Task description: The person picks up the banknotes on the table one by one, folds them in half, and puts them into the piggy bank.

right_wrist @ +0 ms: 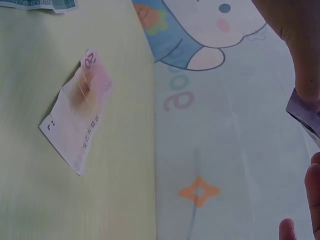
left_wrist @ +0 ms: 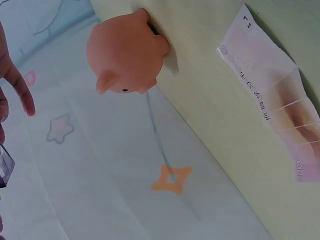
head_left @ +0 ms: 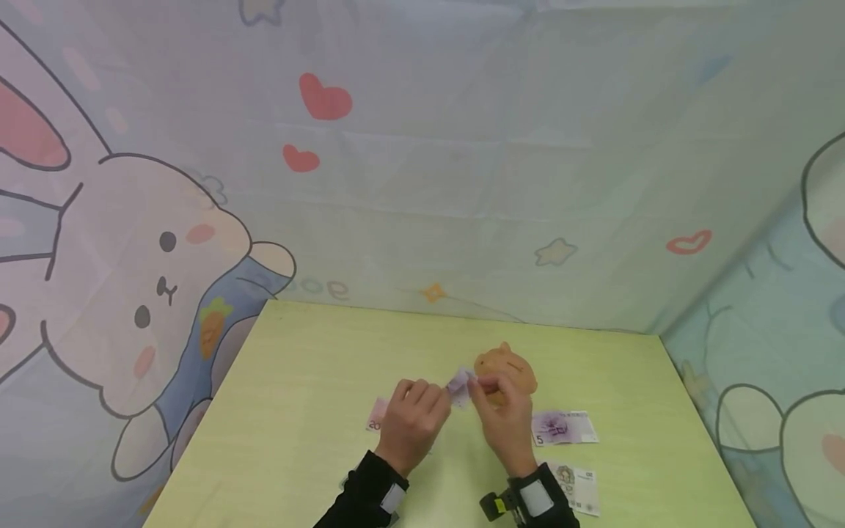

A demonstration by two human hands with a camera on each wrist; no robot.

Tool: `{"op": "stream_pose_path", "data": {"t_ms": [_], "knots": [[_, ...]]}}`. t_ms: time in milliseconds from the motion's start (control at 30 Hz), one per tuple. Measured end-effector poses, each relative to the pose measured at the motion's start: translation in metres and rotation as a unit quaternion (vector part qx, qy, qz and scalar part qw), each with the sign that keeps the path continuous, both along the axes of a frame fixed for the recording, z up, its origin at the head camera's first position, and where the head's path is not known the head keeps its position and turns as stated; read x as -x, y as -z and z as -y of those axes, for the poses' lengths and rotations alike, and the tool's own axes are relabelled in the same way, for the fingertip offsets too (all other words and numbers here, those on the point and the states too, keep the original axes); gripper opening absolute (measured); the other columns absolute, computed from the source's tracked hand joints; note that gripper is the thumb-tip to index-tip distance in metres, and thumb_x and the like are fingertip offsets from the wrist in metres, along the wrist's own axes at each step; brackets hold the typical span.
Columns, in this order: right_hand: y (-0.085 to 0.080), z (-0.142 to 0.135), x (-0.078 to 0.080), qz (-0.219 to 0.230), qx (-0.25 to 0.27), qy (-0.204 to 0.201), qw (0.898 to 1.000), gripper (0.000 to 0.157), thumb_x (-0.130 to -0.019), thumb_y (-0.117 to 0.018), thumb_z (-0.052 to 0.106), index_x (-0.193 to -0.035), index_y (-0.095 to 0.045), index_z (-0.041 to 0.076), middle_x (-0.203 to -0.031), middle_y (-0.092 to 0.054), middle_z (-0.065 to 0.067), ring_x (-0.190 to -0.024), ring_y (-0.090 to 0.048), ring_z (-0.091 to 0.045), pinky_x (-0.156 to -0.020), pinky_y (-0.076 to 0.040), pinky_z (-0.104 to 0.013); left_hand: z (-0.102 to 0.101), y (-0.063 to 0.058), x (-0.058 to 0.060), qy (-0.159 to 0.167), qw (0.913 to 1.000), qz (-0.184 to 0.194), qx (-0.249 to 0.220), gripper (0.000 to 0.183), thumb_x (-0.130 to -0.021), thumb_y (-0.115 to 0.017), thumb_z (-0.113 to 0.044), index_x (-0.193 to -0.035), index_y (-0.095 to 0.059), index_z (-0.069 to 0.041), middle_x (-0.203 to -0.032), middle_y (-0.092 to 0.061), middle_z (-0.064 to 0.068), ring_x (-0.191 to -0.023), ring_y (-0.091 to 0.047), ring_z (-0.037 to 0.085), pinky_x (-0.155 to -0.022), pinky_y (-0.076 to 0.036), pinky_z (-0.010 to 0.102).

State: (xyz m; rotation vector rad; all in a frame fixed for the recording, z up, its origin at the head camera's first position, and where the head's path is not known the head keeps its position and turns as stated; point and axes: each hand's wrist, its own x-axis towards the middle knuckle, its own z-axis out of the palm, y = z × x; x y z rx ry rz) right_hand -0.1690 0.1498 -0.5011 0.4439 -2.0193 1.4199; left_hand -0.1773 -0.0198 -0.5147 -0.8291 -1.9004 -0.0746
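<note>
In the head view, a small folded purple banknote (head_left: 460,389) is held up between the two hands over the table. My left hand (head_left: 412,422) grips its left end with curled fingers, knuckles up. The thumb and forefinger of my right hand (head_left: 505,418) pinch the other end. Just behind the right hand sits an orange piggy bank (head_left: 521,370), partly covered by its fingers. At the edge of the right wrist view, the folded purple note (right_wrist: 300,110) shows beside fingertips.
A pink banknote (head_left: 377,414) lies left of the left hand, creased in the left wrist view. Right of the right wrist lie a purple banknote (head_left: 566,428) and a pale banknote (head_left: 581,490). A green banknote (right_wrist: 40,5) shows in the right wrist view. A printed curtain (head_left: 422,183) hangs behind.
</note>
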Motion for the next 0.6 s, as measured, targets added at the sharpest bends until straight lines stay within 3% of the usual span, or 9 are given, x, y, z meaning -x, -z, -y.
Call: {"op": "stream_pose_path", "data": {"t_ms": [133, 367, 600], "knots": [[-0.015, 0.005, -0.007, -0.013, -0.002, -0.007, 1.000, 0.016, -0.078, -0.068, -0.011, -0.083, -0.060, 0.002, -0.078, -0.059, -0.007, -0.069, -0.057, -0.019, -0.063, -0.046, -0.021, -0.001, -0.002, 0.000, 0.002, 1.0000, -0.001, 0.003, 0.029, -0.097, -0.038, -0.004, -0.082, -0.062, -0.010, -0.081, -0.056, -0.001, -0.073, -0.051, 0.014, -0.067, -0.042, 0.028], [-0.016, 0.006, -0.008, -0.024, -0.003, -0.010, 1.000, 0.016, -0.077, -0.066, -0.012, -0.083, -0.060, 0.002, -0.080, -0.060, -0.008, -0.071, -0.058, -0.021, -0.065, -0.047, -0.023, -0.006, -0.004, -0.002, 0.008, 0.9998, 0.015, -0.013, 0.024, -0.094, -0.041, -0.006, -0.078, -0.059, -0.011, -0.079, -0.055, -0.001, -0.071, -0.050, 0.014, -0.065, -0.042, 0.027], [-0.017, 0.005, -0.009, -0.003, 0.007, -0.025, 1.000, 0.015, -0.080, -0.066, -0.010, -0.088, -0.062, 0.002, -0.084, -0.062, -0.006, -0.077, -0.059, -0.018, -0.070, -0.047, -0.024, -0.011, -0.008, -0.006, 0.008, 0.9980, 0.055, -0.031, 0.023, -0.095, -0.043, -0.010, -0.080, -0.060, -0.010, -0.080, -0.056, -0.001, -0.072, -0.050, 0.013, -0.065, -0.040, 0.025]]}}
